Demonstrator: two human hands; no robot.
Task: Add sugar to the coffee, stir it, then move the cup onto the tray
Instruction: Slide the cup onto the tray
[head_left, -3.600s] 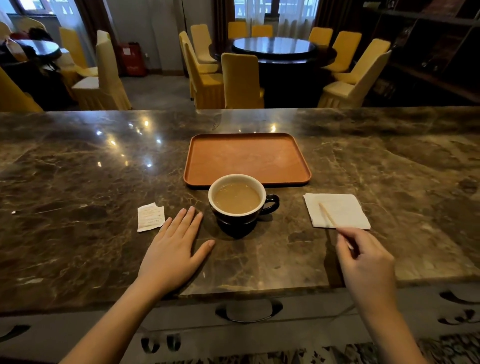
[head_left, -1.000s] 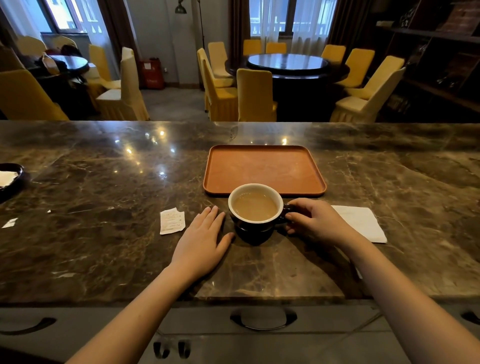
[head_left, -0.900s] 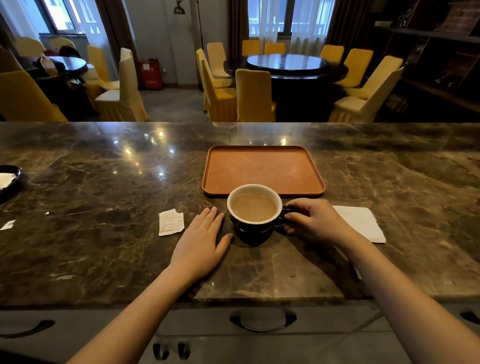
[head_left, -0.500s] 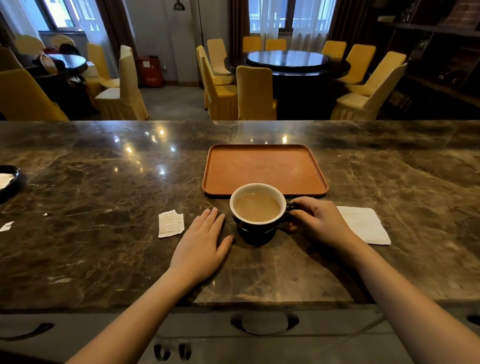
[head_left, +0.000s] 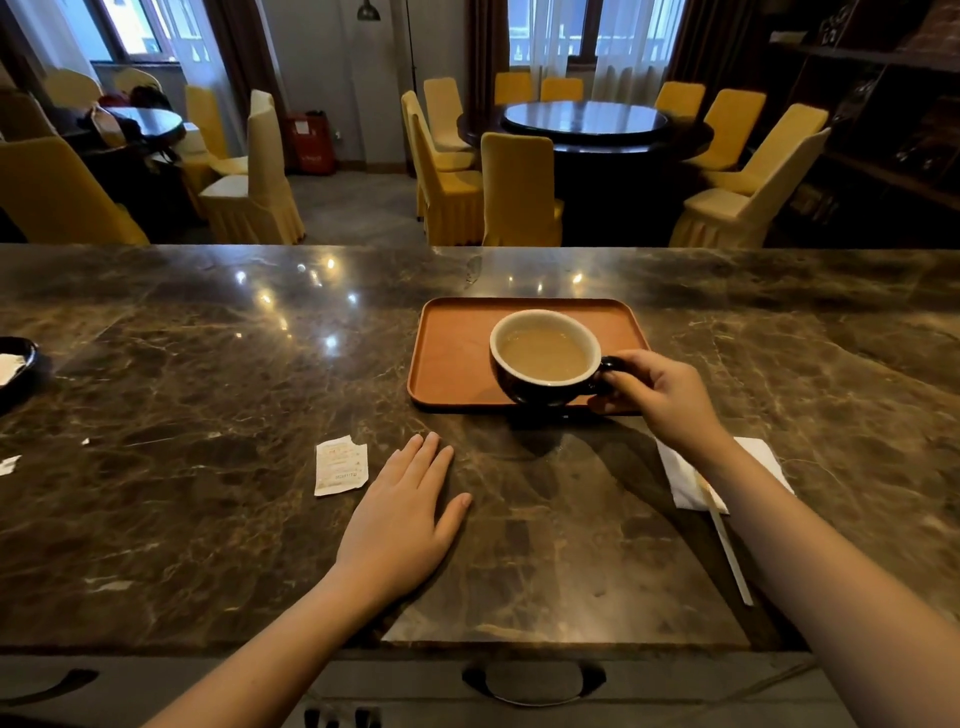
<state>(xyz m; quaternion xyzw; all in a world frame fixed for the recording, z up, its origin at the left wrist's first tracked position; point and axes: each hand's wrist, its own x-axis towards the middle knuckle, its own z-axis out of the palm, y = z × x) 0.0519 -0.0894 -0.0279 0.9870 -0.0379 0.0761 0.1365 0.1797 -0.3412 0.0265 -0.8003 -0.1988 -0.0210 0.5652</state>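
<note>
The right hand (head_left: 660, 400) held the cup (head_left: 545, 358) by its handle, fingers (head_left: 631, 371) pinched around the loop, just right of the frame's centre. The cup hung over the near edge of the orange tray (head_left: 452, 358); whether its base already touched the tray could not be told, since a dark shadow lay on the surface (head_left: 208, 364) just below it. The left hand (head_left: 400, 514) rested flat at lower centre, fingers together, holding nothing, beside a torn sugar packet (head_left: 340, 465).

The coffee stood high in the cup, so the chief risk was a spill: a one-sided handle grip lets the cup tip, and a quick drop would likely slosh it over the rim. The base might also catch the tray's raised lip and jolt, or land half on the lip and sit tilted. The stirrer (head_left: 727, 545) lay on the napkin (head_left: 685, 483) at lower right, close under the forearm, and could be swept off.
</note>
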